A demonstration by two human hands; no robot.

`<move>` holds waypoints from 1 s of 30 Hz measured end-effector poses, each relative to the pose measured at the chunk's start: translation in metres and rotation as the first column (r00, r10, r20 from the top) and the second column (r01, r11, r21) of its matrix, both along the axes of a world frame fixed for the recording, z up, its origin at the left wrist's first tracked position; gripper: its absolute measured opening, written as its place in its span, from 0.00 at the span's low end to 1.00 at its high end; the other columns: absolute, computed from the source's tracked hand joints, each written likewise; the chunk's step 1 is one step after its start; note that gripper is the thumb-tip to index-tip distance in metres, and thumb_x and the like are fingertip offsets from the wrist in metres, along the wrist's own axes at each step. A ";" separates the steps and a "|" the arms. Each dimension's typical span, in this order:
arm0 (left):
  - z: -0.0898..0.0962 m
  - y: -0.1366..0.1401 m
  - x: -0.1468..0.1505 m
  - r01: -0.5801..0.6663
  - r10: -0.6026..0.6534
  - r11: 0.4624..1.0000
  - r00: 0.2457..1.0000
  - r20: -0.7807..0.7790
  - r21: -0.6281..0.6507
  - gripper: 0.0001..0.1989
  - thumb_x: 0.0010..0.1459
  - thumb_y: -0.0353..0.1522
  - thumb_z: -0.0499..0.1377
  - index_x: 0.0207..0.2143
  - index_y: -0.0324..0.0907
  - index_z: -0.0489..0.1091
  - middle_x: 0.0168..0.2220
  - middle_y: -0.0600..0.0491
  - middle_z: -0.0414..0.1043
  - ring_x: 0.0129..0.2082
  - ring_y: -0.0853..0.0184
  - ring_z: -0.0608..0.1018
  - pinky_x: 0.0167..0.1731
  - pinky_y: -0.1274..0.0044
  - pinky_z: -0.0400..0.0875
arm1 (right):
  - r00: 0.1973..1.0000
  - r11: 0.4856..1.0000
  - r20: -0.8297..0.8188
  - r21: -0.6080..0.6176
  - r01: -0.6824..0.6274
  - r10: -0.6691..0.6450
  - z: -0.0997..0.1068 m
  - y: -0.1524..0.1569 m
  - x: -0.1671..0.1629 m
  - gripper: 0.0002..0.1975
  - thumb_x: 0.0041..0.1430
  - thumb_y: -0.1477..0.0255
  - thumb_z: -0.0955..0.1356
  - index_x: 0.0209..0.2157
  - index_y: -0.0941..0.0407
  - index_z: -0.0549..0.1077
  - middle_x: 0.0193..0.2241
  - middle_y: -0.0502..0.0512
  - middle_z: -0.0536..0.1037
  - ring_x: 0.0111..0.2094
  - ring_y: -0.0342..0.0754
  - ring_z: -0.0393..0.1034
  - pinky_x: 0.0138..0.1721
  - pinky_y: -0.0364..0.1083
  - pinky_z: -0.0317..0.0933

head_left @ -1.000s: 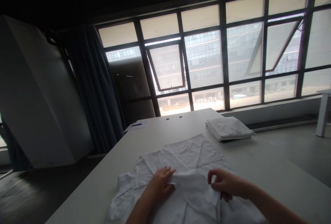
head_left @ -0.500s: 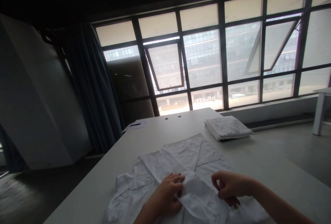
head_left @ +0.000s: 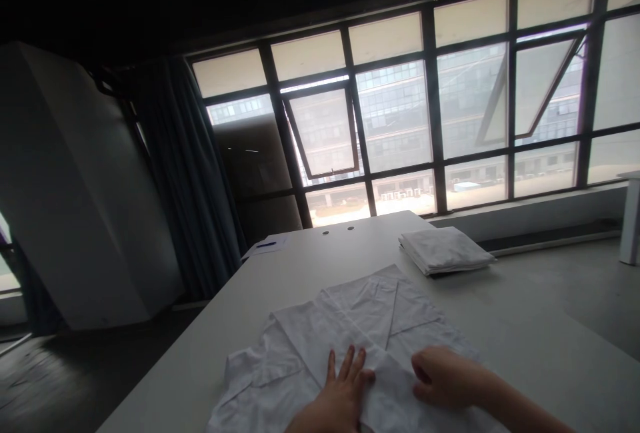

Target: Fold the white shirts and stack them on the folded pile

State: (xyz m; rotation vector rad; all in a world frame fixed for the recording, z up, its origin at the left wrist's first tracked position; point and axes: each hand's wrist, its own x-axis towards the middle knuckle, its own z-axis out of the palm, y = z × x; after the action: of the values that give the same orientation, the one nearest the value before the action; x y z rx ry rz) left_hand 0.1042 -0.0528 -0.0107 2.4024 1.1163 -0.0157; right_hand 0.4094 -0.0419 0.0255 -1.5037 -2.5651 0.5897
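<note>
A white garment [head_left: 320, 333] lies partly folded on the table, with overlapping panels, seams and creases showing; its near part runs out of view at the bottom. My left hand [head_left: 345, 390] rests on the middle of it, palm down with fingers spread. To the right, my right hand [head_left: 443, 376] is closed, its fingers curled against the garment's right part and gripping the cloth there. The fingertips of that hand are mostly hidden.
The white table [head_left: 280, 273] stretches toward the windows [head_left: 395, 120]. On its far right sits a folded stack of white cloth [head_left: 445, 250]. Papers with a pen [head_left: 267, 244] lie at the far left edge. A dark curtain [head_left: 195, 173] hangs on the left.
My left hand has gone from curled on the cloth to flat with fingers spread, slightly nearer and to the right. The raised fold between my hands now lies flatter.
</note>
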 end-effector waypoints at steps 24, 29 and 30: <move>0.029 0.122 -0.074 -0.653 0.757 0.618 0.645 -0.107 0.437 0.17 0.70 0.39 0.50 0.46 0.41 0.75 0.51 0.43 0.76 0.52 0.57 0.76 0.51 0.71 0.67 | 1.000 0.995 -0.014 -0.098 0.018 -0.020 0.017 -0.034 0.026 0.12 0.56 0.65 0.66 0.35 0.55 0.80 0.38 0.61 0.81 0.39 0.55 0.74 0.39 0.47 0.60; 0.021 0.131 -0.074 -0.665 0.758 0.604 0.649 -0.061 0.439 0.18 0.73 0.37 0.43 0.47 0.42 0.71 0.49 0.44 0.78 0.48 0.61 0.79 0.45 0.74 0.68 | 0.998 0.984 -0.022 -0.171 0.054 -0.059 0.013 -0.030 0.030 0.12 0.57 0.66 0.65 0.36 0.53 0.79 0.39 0.61 0.82 0.39 0.56 0.75 0.38 0.48 0.60; 0.021 0.132 -0.075 -0.672 0.763 0.598 0.644 -0.055 0.436 0.20 0.74 0.37 0.41 0.48 0.42 0.70 0.48 0.45 0.79 0.46 0.61 0.80 0.42 0.74 0.68 | 0.997 0.982 -0.030 -0.177 0.060 -0.067 0.011 -0.029 0.033 0.11 0.57 0.65 0.66 0.36 0.53 0.79 0.39 0.60 0.81 0.39 0.56 0.75 0.38 0.48 0.60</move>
State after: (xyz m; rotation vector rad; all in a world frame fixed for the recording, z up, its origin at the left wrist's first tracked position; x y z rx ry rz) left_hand 0.0288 0.0795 0.0107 2.0716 2.3498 0.2121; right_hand 0.4420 -0.0705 0.0360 -1.6053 -2.4847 0.8472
